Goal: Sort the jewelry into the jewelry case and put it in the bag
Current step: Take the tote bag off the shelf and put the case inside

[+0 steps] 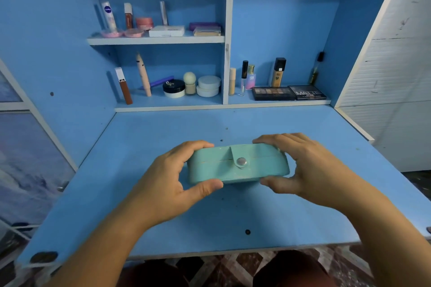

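Case: we hold the closed teal jewelry case (238, 163), snap fastened, above the blue table (303, 212).
Left hand (172, 179): fingers grasping its left end.
Right hand (312, 168): fingers grasping its right end.

Surface (233, 216): blue, flat, pale front edge, few dark specks.
Back panel (279, 18): blue, split by white upright divider (229, 30).
Shelves: upper shelf (156, 40) at left, lower ledge (221, 106) full width, both stocked with cosmetics (272, 93).
Right wall (396, 53): white, horizontally ribbed.
Left side: pale-framed panel (23, 158), cloudy blue-grey pattern.
Floor (233, 265): patterned tiles, brown and white.
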Tool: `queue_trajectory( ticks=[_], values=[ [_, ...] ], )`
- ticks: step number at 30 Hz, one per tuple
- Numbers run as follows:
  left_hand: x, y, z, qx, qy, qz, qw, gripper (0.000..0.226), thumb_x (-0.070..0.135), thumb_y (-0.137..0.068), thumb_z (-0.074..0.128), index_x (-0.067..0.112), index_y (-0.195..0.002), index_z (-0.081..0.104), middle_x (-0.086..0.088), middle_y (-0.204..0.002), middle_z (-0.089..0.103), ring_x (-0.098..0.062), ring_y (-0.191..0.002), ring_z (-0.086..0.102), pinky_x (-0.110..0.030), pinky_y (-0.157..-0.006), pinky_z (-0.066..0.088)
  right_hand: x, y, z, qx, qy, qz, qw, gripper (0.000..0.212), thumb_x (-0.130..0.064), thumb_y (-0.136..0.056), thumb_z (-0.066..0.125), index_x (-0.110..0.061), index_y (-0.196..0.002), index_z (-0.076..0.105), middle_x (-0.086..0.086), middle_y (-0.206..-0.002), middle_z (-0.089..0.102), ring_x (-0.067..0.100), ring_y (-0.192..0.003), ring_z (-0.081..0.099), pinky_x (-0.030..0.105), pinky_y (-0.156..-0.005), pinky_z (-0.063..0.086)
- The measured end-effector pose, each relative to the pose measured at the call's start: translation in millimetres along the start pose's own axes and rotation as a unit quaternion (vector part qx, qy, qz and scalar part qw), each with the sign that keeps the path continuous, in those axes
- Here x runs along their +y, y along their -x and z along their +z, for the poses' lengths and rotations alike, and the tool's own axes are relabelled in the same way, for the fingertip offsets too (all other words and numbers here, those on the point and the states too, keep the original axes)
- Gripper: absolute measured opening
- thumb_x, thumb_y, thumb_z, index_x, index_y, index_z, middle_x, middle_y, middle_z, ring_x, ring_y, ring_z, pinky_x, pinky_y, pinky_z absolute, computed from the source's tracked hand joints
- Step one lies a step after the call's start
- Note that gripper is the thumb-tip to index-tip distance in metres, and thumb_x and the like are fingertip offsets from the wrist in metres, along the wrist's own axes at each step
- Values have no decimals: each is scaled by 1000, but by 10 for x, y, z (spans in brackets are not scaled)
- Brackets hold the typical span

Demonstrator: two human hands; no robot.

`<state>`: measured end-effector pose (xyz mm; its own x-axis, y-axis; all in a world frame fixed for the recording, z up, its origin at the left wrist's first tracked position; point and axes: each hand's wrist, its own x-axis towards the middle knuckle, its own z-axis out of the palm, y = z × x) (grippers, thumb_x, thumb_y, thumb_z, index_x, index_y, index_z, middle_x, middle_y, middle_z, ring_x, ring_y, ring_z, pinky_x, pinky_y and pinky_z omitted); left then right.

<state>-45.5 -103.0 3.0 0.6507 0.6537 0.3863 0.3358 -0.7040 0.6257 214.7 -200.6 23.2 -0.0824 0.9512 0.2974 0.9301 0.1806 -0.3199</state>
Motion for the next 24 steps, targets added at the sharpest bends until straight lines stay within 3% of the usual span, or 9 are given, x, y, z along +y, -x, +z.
queue_trajectory(
  ticks=[2,4,12,20,24],
  values=[
    [-18,-28,21,4,25,-4,1000,52,60,-74,68,39,-119,53,20,-115,61,-9,-109,60,-32,-91,51,-65,-21,-4,38,17,-21,999,64,-71,-70,53,-45,-128,45,-29,-124,48,3,-121,41,33,-101,38],
    [-21,-56,24,7,38,-6,999,49,58,-75,68,37,-117,54,15,-111,63,-14,-106,62,-38,-88,52,-155,-46,26,89,-40,-48,994,56,-64,-77,58,-36,-126,54,-22,-126,52,2,-124,43,33,-103,39],
    [-36,-81,4,-2,68,-25,997,48,60,-73,68,41,-115,55,10,-108,64,-19,-103,61,-54,-74,54,-300,-186,249,228,-81,-132,961,17,-21,-90,63,-12,-101,72,-2,-101,66,15,-97,61,25,-86,49],
    [-52,-90,14,-2,50,-21,999,47,59,-75,66,41,-117,53,14,-108,62,-17,-102,61,-49,-74,54,-229,-110,316,227,20,-172,958,25,-22,-94,54,-9,-107,71,6,-112,65,26,-105,59,35,-97,46],
    [-86,-86,39,8,29,-1,1000,49,59,-78,64,39,-121,52,18,-115,60,-13,-108,60,-41,-89,52,-184,-66,370,196,68,-145,967,33,-40,-89,56,-23,-117,62,5,-131,57,34,-119,54,48,-94,47]
  ],
)
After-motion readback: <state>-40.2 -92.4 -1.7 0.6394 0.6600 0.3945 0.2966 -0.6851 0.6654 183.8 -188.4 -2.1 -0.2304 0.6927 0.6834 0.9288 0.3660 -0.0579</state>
